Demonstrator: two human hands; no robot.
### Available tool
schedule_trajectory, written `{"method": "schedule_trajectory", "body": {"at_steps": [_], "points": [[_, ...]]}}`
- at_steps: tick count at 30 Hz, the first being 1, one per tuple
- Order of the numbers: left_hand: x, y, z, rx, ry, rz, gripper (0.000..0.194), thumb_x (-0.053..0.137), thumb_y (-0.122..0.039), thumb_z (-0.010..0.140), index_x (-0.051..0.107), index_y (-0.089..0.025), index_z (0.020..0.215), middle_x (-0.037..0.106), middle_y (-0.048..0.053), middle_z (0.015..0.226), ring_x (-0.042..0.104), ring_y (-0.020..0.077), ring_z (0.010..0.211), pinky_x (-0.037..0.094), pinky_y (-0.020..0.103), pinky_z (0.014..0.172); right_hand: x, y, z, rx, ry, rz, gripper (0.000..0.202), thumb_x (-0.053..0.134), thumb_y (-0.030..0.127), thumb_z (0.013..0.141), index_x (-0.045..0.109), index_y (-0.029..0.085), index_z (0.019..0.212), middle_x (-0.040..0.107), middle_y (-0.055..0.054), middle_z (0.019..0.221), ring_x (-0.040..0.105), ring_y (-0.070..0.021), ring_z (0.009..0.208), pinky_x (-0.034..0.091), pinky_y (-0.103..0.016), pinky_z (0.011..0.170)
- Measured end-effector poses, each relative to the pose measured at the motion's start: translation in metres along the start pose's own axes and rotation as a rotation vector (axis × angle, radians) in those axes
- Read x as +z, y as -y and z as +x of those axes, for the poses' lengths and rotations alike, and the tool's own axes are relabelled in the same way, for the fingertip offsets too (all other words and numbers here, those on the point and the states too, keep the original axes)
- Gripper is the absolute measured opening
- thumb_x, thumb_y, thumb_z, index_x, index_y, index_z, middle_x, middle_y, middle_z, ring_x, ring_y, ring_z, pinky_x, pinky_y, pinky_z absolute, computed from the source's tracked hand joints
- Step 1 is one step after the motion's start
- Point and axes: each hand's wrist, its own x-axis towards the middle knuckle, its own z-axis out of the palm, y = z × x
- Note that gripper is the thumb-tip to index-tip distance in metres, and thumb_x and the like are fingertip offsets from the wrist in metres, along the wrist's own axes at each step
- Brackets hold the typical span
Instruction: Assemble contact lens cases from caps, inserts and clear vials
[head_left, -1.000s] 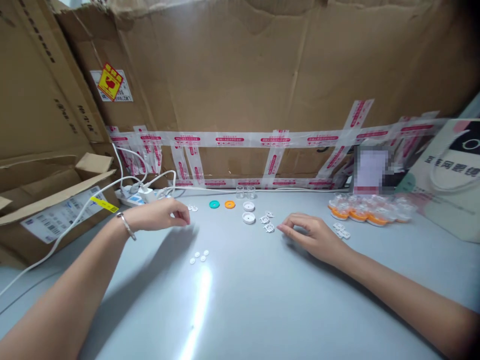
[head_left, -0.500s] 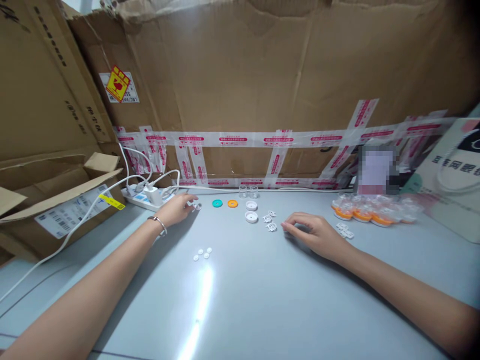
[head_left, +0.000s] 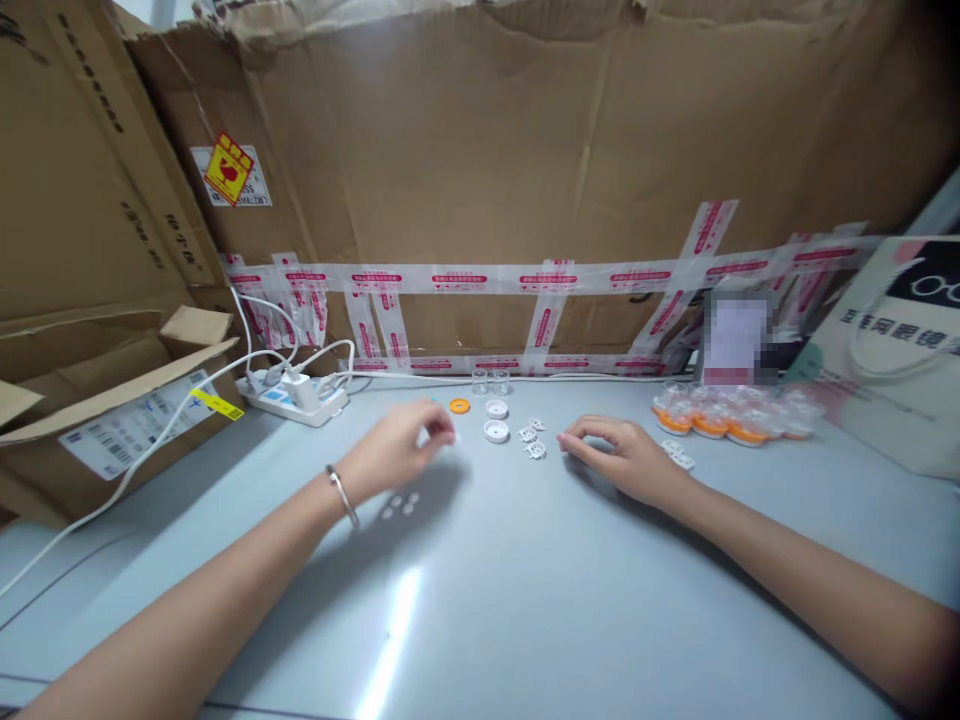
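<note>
My left hand (head_left: 397, 447) is above the table with thumb and fingers pinched. A small, clear plastic piece (head_left: 458, 438) shows at its fingertips, too small to make out well. My right hand (head_left: 626, 452) rests on the table, fingers curled and thumb tip against them, with nothing visible in it. Just left of it lie several white cut-out plastic pieces (head_left: 535, 450). Between the hands are two round white cups (head_left: 496, 431), an orange ring (head_left: 460, 406) and two clear cylinders (head_left: 500, 381). Several small white discs (head_left: 397, 501) lie below my left wrist. A green ring is mostly hidden behind that hand.
Clear-and-orange assembled pieces (head_left: 727, 425) cluster at the right, beside more flat white pieces (head_left: 677, 454). A power strip (head_left: 319, 405) with white cables and an open carton (head_left: 127, 400) stand left. A big cardboard box (head_left: 465, 170) walls off the back; a printed bag (head_left: 892, 370) stands right.
My left hand has moved right and nearer, away from the power strip, carrying the small clear piece. It now covers most of the green ring. My right hand keeps its pose.
</note>
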Motion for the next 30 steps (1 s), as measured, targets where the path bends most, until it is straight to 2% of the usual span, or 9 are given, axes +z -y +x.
{"method": "schedule_trajectory", "body": {"at_steps": [3,5,10,13,17,21,23,26,30], "points": [[0.024,-0.039,-0.01,0.173,0.159,-0.132,0.009,0.05,-0.02,0.083,0.058,-0.017,0.082,0.062,0.001,0.082,0.057,0.0123,0.075,0.044,0.022,0.069,0.001,0.005,-0.002,-0.028,0.034,0.038,0.028,0.046,0.038,0.085,0.061,0.019,0.07,0.065,-0.003,0.078,0.059,-0.0169,0.076,0.043,-0.027,0.071],[0.037,-0.051,-0.014,0.227,0.201,-0.146,0.009,0.05,-0.019,0.084,0.058,-0.017,0.081,0.061,0.002,0.081,0.056,0.0134,0.075,0.045,0.024,0.07,0.003,0.008,-0.003,-0.067,0.058,0.057,0.027,0.046,0.036,0.085,0.062,0.019,0.072,0.065,-0.003,0.079,0.059,-0.0166,0.077,0.043,-0.027,0.072],[0.056,-0.056,-0.015,0.236,0.159,-0.152,0.012,0.048,-0.017,0.084,0.06,-0.017,0.084,0.062,0.003,0.082,0.056,0.0154,0.078,0.045,0.027,0.073,0.006,0.01,-0.004,-0.113,0.096,0.065,0.026,0.047,0.035,0.085,0.063,0.018,0.075,0.065,-0.004,0.08,0.059,-0.0165,0.077,0.042,-0.027,0.073],[0.053,-0.054,-0.011,0.225,0.098,-0.188,0.013,0.049,-0.02,0.085,0.061,-0.016,0.089,0.062,0.004,0.085,0.057,0.0152,0.081,0.046,0.026,0.075,0.006,0.009,-0.004,-0.096,0.096,0.086,0.026,0.047,0.035,0.085,0.064,0.018,0.075,0.066,-0.004,0.08,0.059,-0.0165,0.077,0.043,-0.027,0.074],[0.017,-0.026,-0.002,0.167,-0.136,-0.159,0.017,0.046,-0.022,0.086,0.061,-0.016,0.093,0.064,0.005,0.089,0.058,0.0147,0.083,0.046,0.027,0.077,0.003,0.009,-0.006,-0.05,0.09,0.115,0.026,0.046,0.036,0.085,0.063,0.019,0.075,0.066,-0.003,0.081,0.06,-0.0163,0.078,0.043,-0.027,0.073],[-0.037,0.044,0.003,-0.049,0.013,0.03,0.015,0.052,-0.027,0.08,0.064,-0.018,0.083,0.067,0.002,0.081,0.059,0.0158,0.071,0.046,0.026,0.064,0.001,0.01,-0.008,-0.018,0.095,0.106,0.026,0.046,0.037,0.085,0.063,0.02,0.075,0.066,-0.002,0.081,0.059,-0.0166,0.078,0.043,-0.027,0.071],[-0.051,0.076,0.003,-0.125,0.092,0.068,0.013,0.056,-0.028,0.074,0.065,-0.018,0.073,0.067,0.001,0.07,0.059,0.016,0.062,0.046,0.026,0.059,0.001,0.011,-0.008,-0.017,0.092,0.096,0.026,0.046,0.037,0.084,0.063,0.02,0.075,0.066,-0.003,0.081,0.059,-0.0168,0.078,0.043,-0.028,0.071],[-0.044,0.094,0.005,-0.119,0.09,0.06,0.015,0.054,-0.029,0.074,0.063,-0.019,0.069,0.066,0.002,0.066,0.06,0.017,0.061,0.047,0.027,0.057,0.002,0.01,-0.006,-0.004,0.081,0.068,0.025,0.046,0.037,0.084,0.062,0.02,0.076,0.065,-0.003,0.082,0.058,-0.0168,0.077,0.042,-0.028,0.07],[-0.002,0.066,0.01,-0.022,0.053,0.029,0.022,0.045,-0.028,0.082,0.062,-0.018,0.091,0.066,0.007,0.092,0.06,0.0184,0.081,0.048,0.031,0.074,0.004,0.007,-0.005,0.015,0.057,0.036,0.024,0.046,0.036,0.084,0.062,0.02,0.077,0.065,-0.003,0.082,0.056,-0.0162,0.075,0.042,-0.026,0.063]]}}
